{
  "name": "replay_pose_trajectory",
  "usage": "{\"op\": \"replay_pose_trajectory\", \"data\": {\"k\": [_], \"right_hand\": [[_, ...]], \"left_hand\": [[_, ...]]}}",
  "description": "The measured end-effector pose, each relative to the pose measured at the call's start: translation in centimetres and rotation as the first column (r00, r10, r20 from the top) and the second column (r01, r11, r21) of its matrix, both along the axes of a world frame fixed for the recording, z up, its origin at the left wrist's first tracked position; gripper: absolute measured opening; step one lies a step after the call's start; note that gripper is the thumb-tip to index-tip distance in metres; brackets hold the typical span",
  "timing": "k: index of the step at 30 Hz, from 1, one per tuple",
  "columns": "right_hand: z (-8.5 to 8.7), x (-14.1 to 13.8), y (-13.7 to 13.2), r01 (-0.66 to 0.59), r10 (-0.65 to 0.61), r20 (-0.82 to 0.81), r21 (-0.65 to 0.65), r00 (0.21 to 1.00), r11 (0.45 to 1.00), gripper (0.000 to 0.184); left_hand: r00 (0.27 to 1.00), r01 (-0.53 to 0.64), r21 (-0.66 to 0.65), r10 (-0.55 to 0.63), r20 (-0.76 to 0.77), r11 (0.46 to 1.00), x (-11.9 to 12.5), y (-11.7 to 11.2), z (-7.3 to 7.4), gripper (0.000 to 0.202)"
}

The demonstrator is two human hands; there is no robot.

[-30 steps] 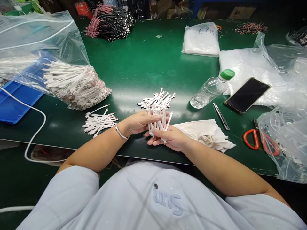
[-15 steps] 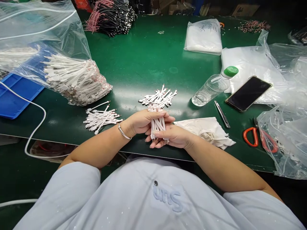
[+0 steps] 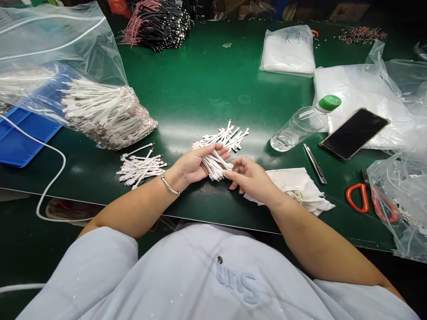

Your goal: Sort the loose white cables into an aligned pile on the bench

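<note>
A bundle of short white cables [image 3: 213,164] lies in my left hand [image 3: 193,165], whose fingers and thumb close round it. My right hand [image 3: 251,180] pinches the connector end of one white cable at the bundle's right side. Just beyond my hands is a loose pile of white cables [image 3: 230,135] on the green table [image 3: 200,84]. Another pile of white cables [image 3: 142,169] rests left of my left hand. Beside my right wrist lies a crumpled white cloth [image 3: 300,186], partly covered by the arm.
On the left, a clear bag of white cables [image 3: 110,111] leans over a blue tray [image 3: 30,133]. To the right are a bottle [image 3: 296,129], a cutter knife [image 3: 314,163], a phone [image 3: 355,133], orange-handled scissors [image 3: 357,198] and plastic bags [image 3: 407,195]. Black-and-pink cables [image 3: 156,24] lie far back.
My right hand has drawn back to the right from under the bundle and now pinches one cable end. The bundle has tilted in my left hand. The view has shifted slightly.
</note>
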State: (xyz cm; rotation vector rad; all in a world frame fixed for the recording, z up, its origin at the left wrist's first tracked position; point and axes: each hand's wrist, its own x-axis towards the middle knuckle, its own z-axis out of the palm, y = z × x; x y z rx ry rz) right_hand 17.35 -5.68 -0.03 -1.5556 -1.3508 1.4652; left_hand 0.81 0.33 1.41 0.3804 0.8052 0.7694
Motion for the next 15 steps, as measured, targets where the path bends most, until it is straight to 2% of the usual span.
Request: {"op": "replay_pose_trajectory", "data": {"k": [3, 6, 11, 15], "right_hand": [[-0.1, 0.1, 0.1, 0.014, -0.014, 0.001, 0.018, 1.0, 1.0, 0.02], [0.0, 0.1, 0.3, -0.003, 0.002, -0.06, -0.019, 0.998, 1.0, 0.013], [0.3, 0.8, 0.9, 0.0, -0.013, -0.128, -0.099, 0.992, 0.995, 0.022], [0.6, 1.6, 1.2, -0.058, 0.044, -0.106, -0.131, 0.993, 0.99, 0.03]], "left_hand": [[1.0, 0.005, 0.0, -0.005, -0.015, 1.0, 0.1, -0.1, 0.0, 0.018], [0.999, 0.023, -0.007, -0.024, -0.026, 1.0, 0.1, -0.1, -0.1, 0.016], [0.998, 0.058, 0.002, -0.058, -0.038, 0.998, -0.2, 0.3, -0.3, 0.012], [0.997, 0.042, 0.019, -0.041, -0.06, 0.999, -0.4, 0.4, -0.2, 0.013]]}}
